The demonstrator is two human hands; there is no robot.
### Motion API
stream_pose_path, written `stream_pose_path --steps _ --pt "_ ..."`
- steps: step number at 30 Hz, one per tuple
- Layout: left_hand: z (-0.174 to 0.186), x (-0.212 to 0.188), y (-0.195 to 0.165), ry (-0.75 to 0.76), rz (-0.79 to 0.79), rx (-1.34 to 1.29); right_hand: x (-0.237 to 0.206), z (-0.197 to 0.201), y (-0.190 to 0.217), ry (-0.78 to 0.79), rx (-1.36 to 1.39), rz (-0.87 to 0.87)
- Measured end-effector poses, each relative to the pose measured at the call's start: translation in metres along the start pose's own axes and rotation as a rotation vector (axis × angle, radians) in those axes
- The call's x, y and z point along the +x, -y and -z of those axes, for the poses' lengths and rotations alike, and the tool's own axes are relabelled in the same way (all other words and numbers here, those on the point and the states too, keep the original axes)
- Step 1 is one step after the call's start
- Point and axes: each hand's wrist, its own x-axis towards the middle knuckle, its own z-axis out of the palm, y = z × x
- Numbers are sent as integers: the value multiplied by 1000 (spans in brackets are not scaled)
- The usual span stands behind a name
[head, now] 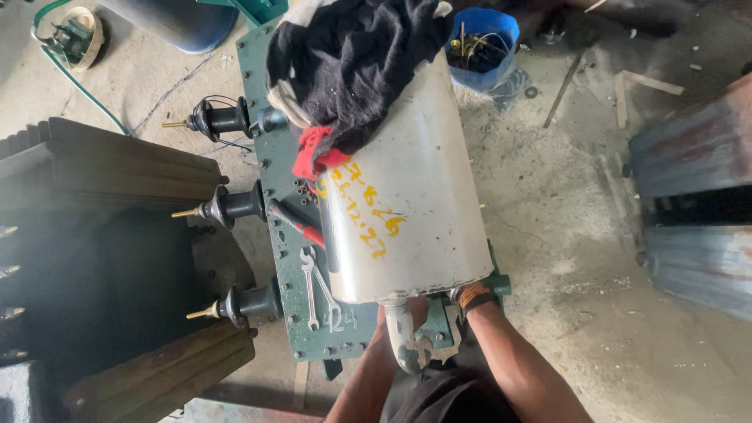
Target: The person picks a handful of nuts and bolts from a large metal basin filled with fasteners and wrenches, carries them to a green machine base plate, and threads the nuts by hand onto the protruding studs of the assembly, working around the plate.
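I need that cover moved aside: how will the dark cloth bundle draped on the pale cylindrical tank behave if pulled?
The dark cloth bundle looks floppy and probably light: it sags over the pale cylindrical tank. It may drag the red rag beside it along. Unlikely to roll.

Open floor [548,204] right of grey tank [407,196]; left blocked by bushings [231,205], spanners [317,286], dark radiator [102,258].

Just above the hands, the cylindrical tank [407,188] was off-white with yellow handwriting. The cloth [360,55] draped at its far end was black, with a red rag [317,153] beneath. Left of the hands, the plate [294,258] was dark green.
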Motion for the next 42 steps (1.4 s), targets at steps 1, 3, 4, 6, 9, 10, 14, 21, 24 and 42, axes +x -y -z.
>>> stream_pose_path --steps 1,3,4,6,9,10,14,21,24,42 --pt "1 0 0 -42 -18 31 -1 1 1 6 -7 -2" --pt "1 0 -1 -91 -36 34 -1 3 3 9 -18 -9" --pt "0 1 -1 -123 -48 33 0 3 4 1 -21 -10" --pt "-3 2 -1 -12 134 -478 2 2 6 -7 -12 -9" --pt "-8 -1 2 -18 94 -452 3 0 8 -10 -9 -8" --pt "-10 -3 3 -34 50 -357 3 0 8 -9 -7 -8" --pt "-12 -12 9 -96 -29 -200 -2 -2 6 5 -30 -17" --pt "-9 -11 15 -208 -110 -115 0 -11 3 -6 -35 -22" --pt "-8 -8 18 -237 -123 -197 4 -14 4 -28 -10 -19" --pt "3 -6 11 -67 -62 -129 -8 -25 -24 -60 -28 -21"
